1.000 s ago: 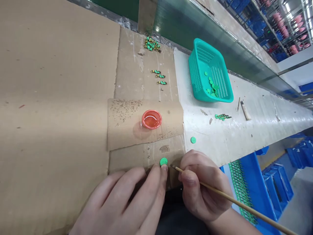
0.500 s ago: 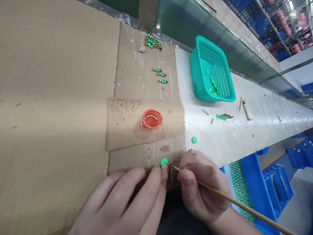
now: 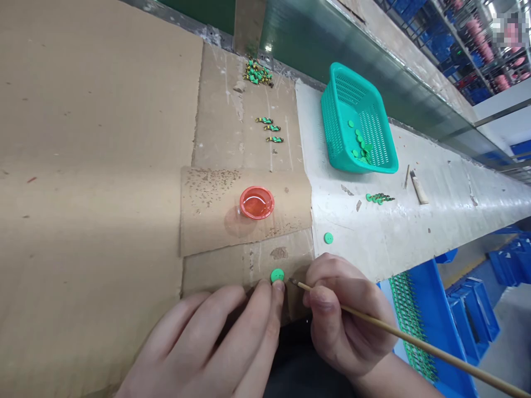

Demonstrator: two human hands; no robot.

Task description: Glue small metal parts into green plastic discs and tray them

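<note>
The left hand [image 3: 199, 345] holds a green button [image 3: 277, 275] on the cardboard [image 3: 249, 260] in a narrow grip, the right hand [image 3: 344, 315] pinches a bamboo stick [image 3: 440, 349] beside it, loose buttons [image 3: 360, 146] lie in the teal basket [image 3: 332, 127], and green-and-gold pieces [image 3: 271, 128] sit finished in short rows.

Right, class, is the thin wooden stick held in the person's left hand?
No, the thin wooden stick is held in the right hand, while the left hand sits by a green button.
</note>
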